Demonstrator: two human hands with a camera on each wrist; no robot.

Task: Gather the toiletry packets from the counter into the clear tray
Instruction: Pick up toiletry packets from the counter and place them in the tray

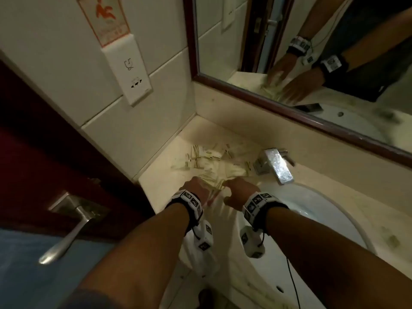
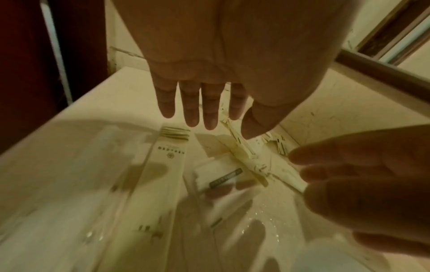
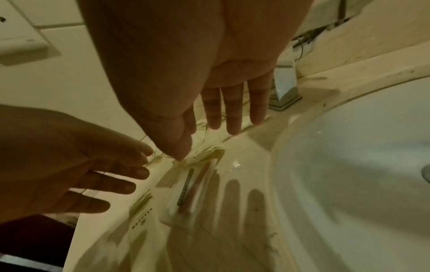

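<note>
A loose pile of cream toiletry packets (image 1: 211,161) lies on the counter in the corner left of the tap. My left hand (image 1: 196,188) and right hand (image 1: 240,190) hover side by side over its near edge, palms down. In the left wrist view the left hand (image 2: 209,125) has straight fingers above a long striped packet (image 2: 167,165) and a small packet with a dark strip (image 2: 223,178). The right hand (image 3: 221,128) is also flat, with its thumb tip close to a packet's edge (image 3: 186,189). Neither hand holds anything. I cannot make out the clear tray.
A chrome tap (image 1: 276,166) stands right of the pile, with the white basin (image 1: 312,219) below it. A framed mirror (image 1: 289,52) runs behind the counter. A tiled wall with a socket plate (image 1: 133,83) and a dark door with a lever handle (image 1: 66,230) close off the left.
</note>
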